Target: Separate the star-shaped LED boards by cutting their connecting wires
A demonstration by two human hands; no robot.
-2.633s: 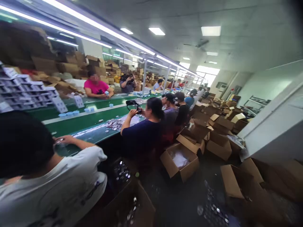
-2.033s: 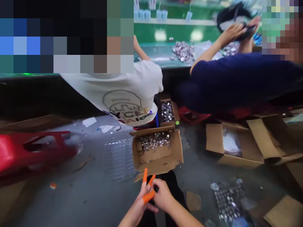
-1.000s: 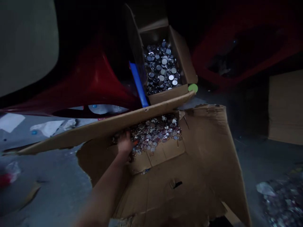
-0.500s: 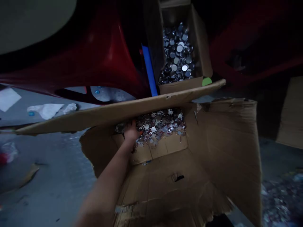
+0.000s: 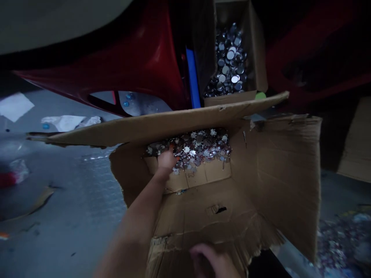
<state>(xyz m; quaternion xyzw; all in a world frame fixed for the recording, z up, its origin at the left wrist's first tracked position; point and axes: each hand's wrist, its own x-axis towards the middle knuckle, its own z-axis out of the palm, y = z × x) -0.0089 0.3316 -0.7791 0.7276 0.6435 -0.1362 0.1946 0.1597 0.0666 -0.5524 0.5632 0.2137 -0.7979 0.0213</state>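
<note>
Brown corrugated cardboard fills the middle of my view: a large torn cardboard box (image 5: pixel 269 181) sits open on the floor, with a long cardboard flap (image 5: pixel 150 125) lying across its far side. Inside, against the far wall, is a heap of small round silvery metal discs (image 5: pixel 199 148).

My left hand (image 5: pixel 166 160) reaches in from the lower left and rests on the near edge of that heap, its fingers down among the discs. Orange finger cots (image 5: pixel 176 158) show at the fingertips. The grip looks narrow, but I cannot tell whether it holds any discs. My right hand (image 5: pixel 210 260) is blurred at the bottom of the frame, curled near the torn front edge of the box and apart from the heap; I cannot tell whether it grips the cardboard.

Beyond the flap stands a smaller open cardboard box (image 5: pixel 256 50) filled with shinier round metal discs (image 5: pixel 230 63), with a round green sticker (image 5: pixel 261 95) on its rim. Just left of it are an upright blue strip (image 5: pixel 193 77) and a red plastic stool (image 5: pixel 139 65). Paper scraps (image 5: pixel 66 122) lie on the grey floor (image 5: pixel 72 193), and more loose discs (image 5: pixel 339 247) lie at lower right.
</note>
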